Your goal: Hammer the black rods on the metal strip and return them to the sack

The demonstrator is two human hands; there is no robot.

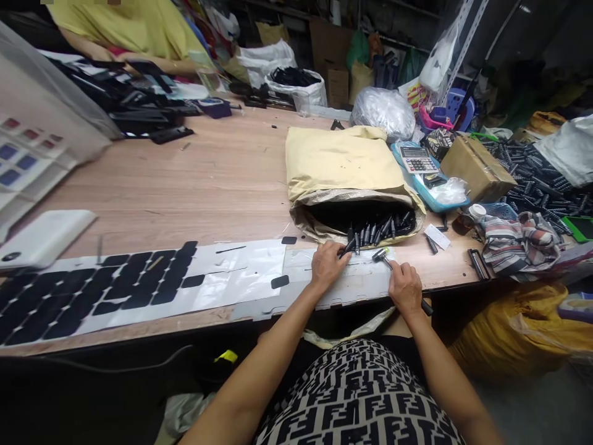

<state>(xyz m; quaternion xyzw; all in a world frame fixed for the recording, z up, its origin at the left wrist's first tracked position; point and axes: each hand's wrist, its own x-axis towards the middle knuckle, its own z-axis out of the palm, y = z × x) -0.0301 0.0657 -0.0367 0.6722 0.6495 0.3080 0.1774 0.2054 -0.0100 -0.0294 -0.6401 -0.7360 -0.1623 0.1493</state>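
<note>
My right hand [404, 286] is closed round the handle of a small hammer [382, 254], whose metal head rests on the white sheet [352, 284] at the table's front edge. My left hand [327, 262] lies on the same sheet, fingers pinched on a small black part [346, 247] just in front of the bag's mouth. A tan paper bag [340, 167] lies on its side behind my hands, its opening full of several black pen-like parts [380, 232].
A long backing sheet with black stickers [92, 290] runs along the front edge at left. A white box [46, 235], a calculator [418, 159] in a blue tray, a cardboard box [477, 167] and striped cloth [519, 238] stand around. Another person in yellow [125, 31] sits far left.
</note>
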